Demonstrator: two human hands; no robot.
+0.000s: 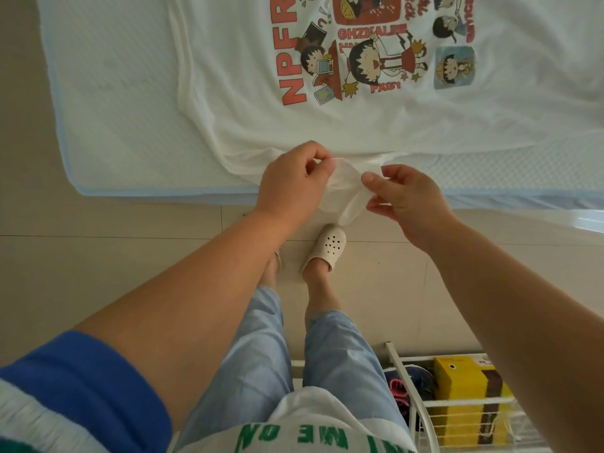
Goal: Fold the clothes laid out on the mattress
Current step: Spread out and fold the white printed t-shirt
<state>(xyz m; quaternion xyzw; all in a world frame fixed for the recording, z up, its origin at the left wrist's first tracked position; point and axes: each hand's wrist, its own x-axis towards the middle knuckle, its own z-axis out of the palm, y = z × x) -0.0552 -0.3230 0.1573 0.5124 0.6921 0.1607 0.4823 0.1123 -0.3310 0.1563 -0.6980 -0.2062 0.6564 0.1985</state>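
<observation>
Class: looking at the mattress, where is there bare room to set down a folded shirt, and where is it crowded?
Free: the bare mattress strip left of the T-shirt, out to its blue edge, and a smaller patch at the near right edge. Crowded: the middle, covered by the T-shirt, and the near edge where the left hand and right hand pinch its fabric.

A white quilted mattress (124,125) with pale blue edging lies directly on a beige tiled floor (98,256). A white T-shirt (248,93) printed with cartoon figures and red lettering is spread flat on it, one bunched edge reaching the mattress's near border.
</observation>
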